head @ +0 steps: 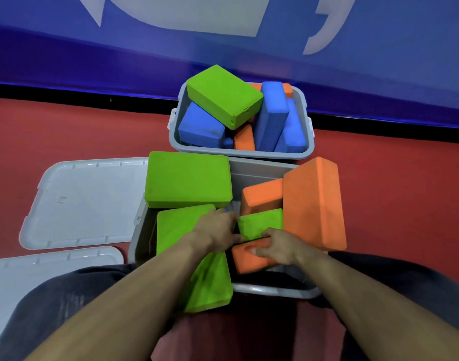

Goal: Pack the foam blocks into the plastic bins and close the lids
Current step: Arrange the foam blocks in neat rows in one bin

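- A person looks down at two grey plastic bins on a red floor, a blue banner behind them.
- The near bin (259, 170) sits between the person's knees, open and crowded with foam blocks.
- The right hand (280, 247) grips a small orange block (249, 260) at the bin's near side — fingers curled over its top edge.
- The left hand (218, 227) reaches down among the blocks beside a small green block (261, 222); its fingertips are hidden, so I cannot tell what it holds.
- A large green block (188, 179) lies across the bin's far left corner; another green block (197, 259) leans over the near rim under the left forearm.
- A large orange block (315, 204) stands tilted against the right rim.
- The far bin (307, 108) holds blue, orange and green blocks heaped above its rim.
- Two grey lids (85, 201) lie flat on the floor to the left.
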A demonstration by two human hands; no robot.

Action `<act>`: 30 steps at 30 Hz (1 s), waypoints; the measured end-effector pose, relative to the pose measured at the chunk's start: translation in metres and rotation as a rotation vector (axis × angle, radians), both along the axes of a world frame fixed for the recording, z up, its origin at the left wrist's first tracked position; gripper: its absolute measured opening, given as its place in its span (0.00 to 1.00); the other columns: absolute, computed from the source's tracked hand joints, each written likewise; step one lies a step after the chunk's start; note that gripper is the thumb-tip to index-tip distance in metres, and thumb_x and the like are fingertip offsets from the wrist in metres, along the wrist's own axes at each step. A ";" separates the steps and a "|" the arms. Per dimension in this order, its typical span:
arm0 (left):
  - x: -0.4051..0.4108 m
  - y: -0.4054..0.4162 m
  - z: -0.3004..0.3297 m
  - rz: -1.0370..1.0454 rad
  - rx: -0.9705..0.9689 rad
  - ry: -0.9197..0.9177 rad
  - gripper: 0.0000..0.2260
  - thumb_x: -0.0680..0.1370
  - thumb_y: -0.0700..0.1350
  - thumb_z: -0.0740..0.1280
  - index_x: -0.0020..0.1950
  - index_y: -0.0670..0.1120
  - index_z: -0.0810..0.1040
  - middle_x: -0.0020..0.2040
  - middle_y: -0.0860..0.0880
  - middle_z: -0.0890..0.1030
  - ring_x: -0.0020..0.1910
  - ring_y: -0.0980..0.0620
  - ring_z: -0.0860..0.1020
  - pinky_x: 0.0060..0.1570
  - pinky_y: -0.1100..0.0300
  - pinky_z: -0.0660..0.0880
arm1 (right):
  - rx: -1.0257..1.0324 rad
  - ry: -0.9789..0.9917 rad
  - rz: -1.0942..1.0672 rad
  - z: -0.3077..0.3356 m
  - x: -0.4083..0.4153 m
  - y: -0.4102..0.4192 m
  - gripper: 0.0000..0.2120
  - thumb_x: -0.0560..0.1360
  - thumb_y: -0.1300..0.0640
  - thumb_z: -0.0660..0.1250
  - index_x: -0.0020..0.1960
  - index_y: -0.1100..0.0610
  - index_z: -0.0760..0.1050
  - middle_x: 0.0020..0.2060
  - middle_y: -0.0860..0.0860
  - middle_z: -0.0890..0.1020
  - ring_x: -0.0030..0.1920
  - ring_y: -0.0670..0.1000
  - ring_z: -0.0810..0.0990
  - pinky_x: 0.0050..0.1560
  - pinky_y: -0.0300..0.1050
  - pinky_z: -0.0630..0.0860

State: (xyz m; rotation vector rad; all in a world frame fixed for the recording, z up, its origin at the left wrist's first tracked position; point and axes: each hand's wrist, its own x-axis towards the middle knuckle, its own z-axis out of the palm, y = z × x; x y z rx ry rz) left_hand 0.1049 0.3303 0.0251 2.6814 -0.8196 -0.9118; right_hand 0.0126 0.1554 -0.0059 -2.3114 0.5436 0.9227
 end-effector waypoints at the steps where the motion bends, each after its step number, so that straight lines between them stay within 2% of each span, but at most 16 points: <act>1: -0.002 -0.001 -0.004 -0.040 0.061 -0.039 0.29 0.74 0.61 0.71 0.72 0.51 0.73 0.71 0.44 0.73 0.71 0.43 0.70 0.69 0.48 0.67 | -0.013 0.005 -0.023 -0.004 -0.004 -0.002 0.37 0.72 0.37 0.73 0.73 0.57 0.71 0.67 0.55 0.79 0.66 0.54 0.77 0.66 0.44 0.73; 3: -0.005 0.000 -0.009 -0.114 0.151 -0.073 0.34 0.73 0.63 0.72 0.76 0.53 0.68 0.78 0.44 0.63 0.78 0.44 0.59 0.75 0.42 0.55 | -0.049 0.001 -0.035 -0.012 -0.006 -0.006 0.38 0.71 0.37 0.74 0.73 0.57 0.71 0.67 0.56 0.78 0.66 0.55 0.77 0.66 0.44 0.72; 5: -0.008 0.003 -0.011 -0.105 0.229 -0.047 0.39 0.71 0.64 0.72 0.78 0.53 0.63 0.83 0.45 0.47 0.82 0.44 0.42 0.74 0.32 0.43 | -0.096 -0.030 0.019 -0.014 -0.001 -0.006 0.41 0.70 0.35 0.75 0.74 0.55 0.69 0.68 0.58 0.74 0.68 0.57 0.74 0.68 0.45 0.71; 7: -0.009 0.005 -0.012 -0.025 0.256 0.002 0.42 0.70 0.66 0.73 0.78 0.52 0.61 0.83 0.49 0.39 0.80 0.45 0.33 0.69 0.24 0.40 | -0.117 -0.064 0.063 -0.015 0.008 -0.003 0.42 0.69 0.35 0.75 0.75 0.53 0.68 0.69 0.58 0.73 0.69 0.58 0.73 0.69 0.47 0.70; 9: -0.009 0.007 -0.013 0.007 0.247 0.024 0.42 0.69 0.66 0.74 0.76 0.52 0.62 0.82 0.50 0.39 0.80 0.46 0.31 0.68 0.21 0.40 | -0.111 -0.098 0.054 -0.015 0.016 0.001 0.41 0.68 0.35 0.75 0.75 0.52 0.69 0.68 0.57 0.74 0.68 0.58 0.74 0.69 0.47 0.70; 13: -0.003 0.013 -0.010 -0.013 0.230 0.041 0.43 0.69 0.64 0.75 0.78 0.53 0.61 0.82 0.48 0.40 0.80 0.46 0.32 0.72 0.25 0.42 | -0.285 -0.315 0.076 -0.004 0.034 0.004 0.35 0.69 0.33 0.72 0.71 0.48 0.72 0.66 0.53 0.74 0.67 0.58 0.72 0.70 0.50 0.67; 15: 0.000 0.015 -0.009 -0.023 0.226 0.045 0.44 0.70 0.64 0.75 0.79 0.54 0.59 0.82 0.48 0.40 0.80 0.46 0.33 0.73 0.26 0.43 | -0.439 -0.474 -0.006 0.016 0.045 -0.004 0.35 0.69 0.32 0.71 0.70 0.46 0.72 0.68 0.51 0.72 0.69 0.57 0.68 0.69 0.52 0.64; 17: 0.001 0.015 -0.008 -0.018 0.217 0.056 0.44 0.70 0.65 0.74 0.80 0.54 0.58 0.82 0.48 0.41 0.81 0.45 0.34 0.73 0.27 0.42 | -0.571 -0.575 -0.144 0.038 0.052 -0.020 0.39 0.67 0.31 0.73 0.72 0.47 0.70 0.73 0.54 0.68 0.73 0.59 0.63 0.73 0.55 0.59; 19: 0.001 0.013 -0.006 0.003 0.205 0.062 0.45 0.71 0.67 0.73 0.81 0.53 0.56 0.82 0.48 0.41 0.81 0.44 0.37 0.74 0.28 0.44 | -0.634 -0.501 -0.276 0.053 0.052 -0.045 0.45 0.66 0.30 0.74 0.76 0.48 0.64 0.78 0.57 0.60 0.79 0.63 0.54 0.77 0.63 0.51; 21: 0.002 0.008 -0.002 0.034 0.155 0.047 0.46 0.70 0.68 0.72 0.81 0.53 0.56 0.82 0.47 0.44 0.81 0.44 0.42 0.75 0.30 0.49 | -0.579 -0.284 -0.410 0.059 0.043 -0.067 0.53 0.66 0.31 0.75 0.80 0.44 0.51 0.82 0.56 0.46 0.80 0.67 0.46 0.75 0.72 0.48; 22: 0.003 0.005 0.002 0.048 0.114 0.030 0.46 0.70 0.68 0.71 0.81 0.53 0.56 0.82 0.47 0.46 0.81 0.44 0.45 0.76 0.33 0.51 | -0.516 -0.184 -0.477 0.060 0.036 -0.074 0.55 0.66 0.32 0.76 0.81 0.41 0.45 0.82 0.56 0.42 0.79 0.69 0.48 0.73 0.74 0.52; 23: 0.004 0.002 0.005 0.058 0.075 0.012 0.46 0.71 0.68 0.71 0.81 0.53 0.56 0.82 0.47 0.47 0.81 0.44 0.48 0.76 0.36 0.53 | -0.467 -0.129 -0.524 0.057 0.029 -0.077 0.57 0.66 0.35 0.77 0.80 0.39 0.41 0.81 0.57 0.44 0.77 0.70 0.55 0.72 0.73 0.59; 24: 0.004 -0.001 0.008 0.064 0.038 -0.006 0.45 0.71 0.68 0.71 0.81 0.53 0.56 0.82 0.46 0.48 0.81 0.43 0.50 0.77 0.39 0.54 | -0.440 -0.128 -0.545 0.054 0.023 -0.076 0.58 0.67 0.37 0.78 0.80 0.37 0.38 0.80 0.60 0.50 0.74 0.71 0.63 0.69 0.70 0.66; 26: 0.004 -0.008 0.012 0.080 -0.030 -0.034 0.45 0.71 0.67 0.72 0.81 0.53 0.57 0.81 0.46 0.52 0.80 0.43 0.54 0.77 0.42 0.56 | -0.443 -0.231 -0.544 0.053 0.016 -0.069 0.56 0.69 0.40 0.78 0.80 0.37 0.39 0.72 0.61 0.62 0.67 0.69 0.70 0.63 0.67 0.72; 28: 0.000 -0.015 0.015 0.123 -0.108 -0.023 0.45 0.72 0.66 0.72 0.81 0.50 0.57 0.80 0.44 0.56 0.78 0.41 0.58 0.76 0.46 0.59 | -0.453 -0.361 -0.521 0.057 0.018 -0.059 0.53 0.70 0.41 0.77 0.80 0.37 0.42 0.70 0.59 0.64 0.67 0.67 0.70 0.62 0.66 0.72; 30: -0.001 -0.019 0.013 0.238 -0.229 0.057 0.48 0.71 0.66 0.73 0.82 0.46 0.56 0.78 0.42 0.60 0.77 0.42 0.61 0.76 0.49 0.61 | -0.308 -0.536 -0.558 0.066 0.028 -0.048 0.52 0.70 0.41 0.76 0.81 0.39 0.44 0.70 0.58 0.66 0.67 0.65 0.72 0.65 0.61 0.71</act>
